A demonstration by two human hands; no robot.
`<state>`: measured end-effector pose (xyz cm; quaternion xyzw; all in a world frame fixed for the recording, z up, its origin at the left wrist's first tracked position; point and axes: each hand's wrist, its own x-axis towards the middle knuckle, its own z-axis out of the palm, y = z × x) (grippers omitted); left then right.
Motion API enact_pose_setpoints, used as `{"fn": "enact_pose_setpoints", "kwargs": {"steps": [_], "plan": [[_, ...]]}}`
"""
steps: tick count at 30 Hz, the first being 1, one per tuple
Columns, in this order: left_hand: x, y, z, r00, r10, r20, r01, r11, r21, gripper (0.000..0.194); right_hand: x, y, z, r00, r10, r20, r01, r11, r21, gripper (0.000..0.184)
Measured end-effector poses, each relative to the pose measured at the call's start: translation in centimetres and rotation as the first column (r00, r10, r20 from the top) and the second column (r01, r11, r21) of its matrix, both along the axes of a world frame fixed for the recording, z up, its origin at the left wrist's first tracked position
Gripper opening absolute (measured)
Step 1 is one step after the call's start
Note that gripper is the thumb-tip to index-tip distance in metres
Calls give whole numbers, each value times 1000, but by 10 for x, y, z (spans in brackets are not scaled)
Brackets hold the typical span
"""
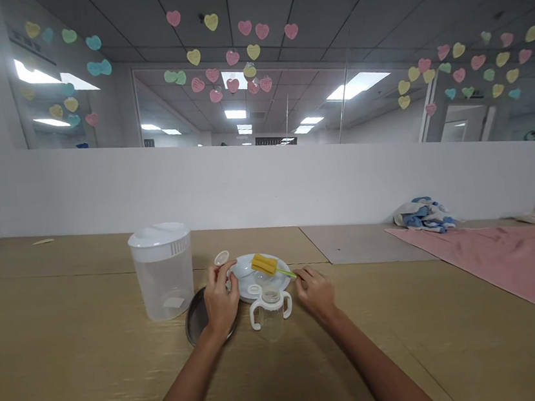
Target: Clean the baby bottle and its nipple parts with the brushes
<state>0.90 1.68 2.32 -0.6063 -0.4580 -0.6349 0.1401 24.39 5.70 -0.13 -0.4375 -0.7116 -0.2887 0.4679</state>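
While curled, both hands (221,300) (315,292) (flanking plate (241,270))

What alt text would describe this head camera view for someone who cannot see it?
Two bare hands work over a white plate on a tan table: the right hand reaches the green handle of a yellow sponge bottle brush, and the left hand sits just below a small round cap. A clear two-handled cup and a lidded plastic pitcher stand close by.
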Motion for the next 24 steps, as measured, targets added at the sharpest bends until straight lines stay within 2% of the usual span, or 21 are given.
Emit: {"fn": "enact_pose_setpoints", "kwargs": {"steps": [6, 10, 13, 17, 19, 24], "plan": [[-2, 1, -1, 999, 36, 3, -35, 998, -57, 30, 0, 0, 0, 1000, -9, 6, 9, 1000, -22, 23], [-8, 0, -1, 993, 113, -25, -116, 971, -207, 35, 0, -1, 1, 1000, -11, 1, 11, 999, -49, 23], [-13, 2, 0, 985, 152, -80, -171, 897, -407, 33, 0, 0, 1, 998, -48, -31, 45, 996, -80, 23], [-18, 4, 0, 967, 164, -194, -251, 739, -625, 29, 0, 0, 2, 988, -139, -66, 131, 984, -120, 24], [-18, 5, 0, 951, 177, -252, -303, 687, -661, 27, 1, 0, 3, 980, -185, -68, 175, 976, -132, 24], [-17, 4, 1, 907, 208, -366, -410, 633, -657, 24, 6, 3, 4, 964, -266, -17, 264, 962, -64, 24]]}}
